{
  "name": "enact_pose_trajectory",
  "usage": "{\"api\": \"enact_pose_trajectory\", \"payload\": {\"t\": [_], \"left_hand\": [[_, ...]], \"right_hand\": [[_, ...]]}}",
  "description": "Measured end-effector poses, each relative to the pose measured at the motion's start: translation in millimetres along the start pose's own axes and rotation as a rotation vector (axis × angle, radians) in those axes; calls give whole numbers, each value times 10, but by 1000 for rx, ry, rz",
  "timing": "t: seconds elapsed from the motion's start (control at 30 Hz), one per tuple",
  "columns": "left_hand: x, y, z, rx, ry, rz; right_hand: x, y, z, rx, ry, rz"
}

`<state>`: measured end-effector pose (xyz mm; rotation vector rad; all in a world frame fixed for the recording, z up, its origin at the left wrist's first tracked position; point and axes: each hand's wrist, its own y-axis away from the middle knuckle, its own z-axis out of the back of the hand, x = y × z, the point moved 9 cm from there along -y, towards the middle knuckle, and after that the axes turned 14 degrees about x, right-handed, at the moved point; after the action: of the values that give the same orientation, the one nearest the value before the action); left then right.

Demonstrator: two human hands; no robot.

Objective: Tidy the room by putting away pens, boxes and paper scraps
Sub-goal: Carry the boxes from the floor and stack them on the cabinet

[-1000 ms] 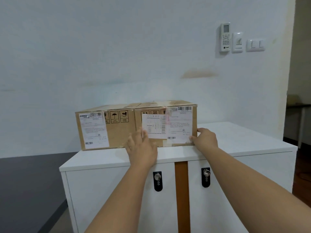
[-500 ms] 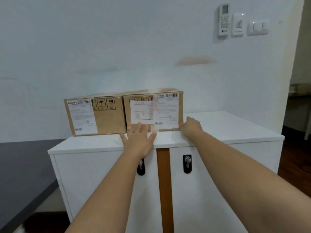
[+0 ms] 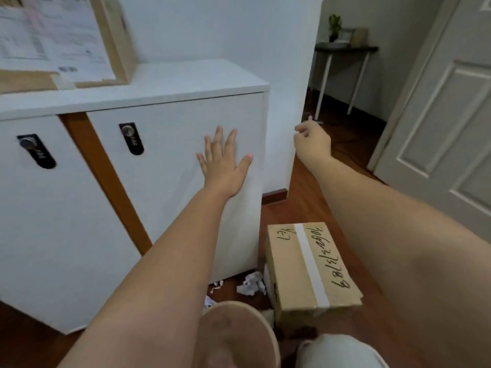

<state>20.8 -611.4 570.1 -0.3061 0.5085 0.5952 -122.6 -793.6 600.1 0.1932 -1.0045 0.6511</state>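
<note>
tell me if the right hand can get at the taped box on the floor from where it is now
Probably yes. The right hand is free in the air above the taped box, whose top is uncovered; the crumpled paper scraps lie to one side, out of the way.

A white cabinet (image 3: 170, 144) fills the left of the scene, with a brown wooden strip (image 3: 106, 179) running down between its two doors and a black combination lock (image 3: 131, 138) on each door, the second lock (image 3: 36, 151) further left. The floor (image 3: 305, 205) is reddish-brown wood. At the right stands a white panelled door (image 3: 449, 123). Far off, through the opening, a small dark side table (image 3: 345, 49) on white legs carries a potted plant (image 3: 334, 26) and a few blurred items. A tan slipper (image 3: 233, 333) shows at the near bottom edge.
</note>
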Motion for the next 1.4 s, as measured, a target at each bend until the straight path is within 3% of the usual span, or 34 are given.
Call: {"api": "enact_pose_trajectory", "payload": {"t": [0.17, 0.4, 0.53, 0.6, 0.8, 1.03, 1.23, 1.4], "left_hand": [[100, 202, -1405, 244, 123, 166], [486, 839, -3157, 541, 426, 502], [697, 1186, -4004, 642, 620, 623], [796, 1304, -4263, 623, 727, 633], [910, 1401, -4454, 477, 905, 657], [462, 1131, -4123, 479, 1009, 587], [-117, 514, -3115, 419, 997, 343], [-734, -16, -1970, 386, 972, 103]], "right_hand": [[-1594, 401, 142, 79, 54, -286], [-3478, 1261, -110, 348, 124, -707], [-4687, 1696, -449, 433, -94, -819], [-5190, 1830, -613, 396, -250, -848], [-4703, 2008, -710, 366, -697, -903], [-4445, 1807, -177, 246, -760, -816], [-3495, 1471, 388, 149, -812, -642], [-2382, 1008, 1124, 60, -770, -371]]}}
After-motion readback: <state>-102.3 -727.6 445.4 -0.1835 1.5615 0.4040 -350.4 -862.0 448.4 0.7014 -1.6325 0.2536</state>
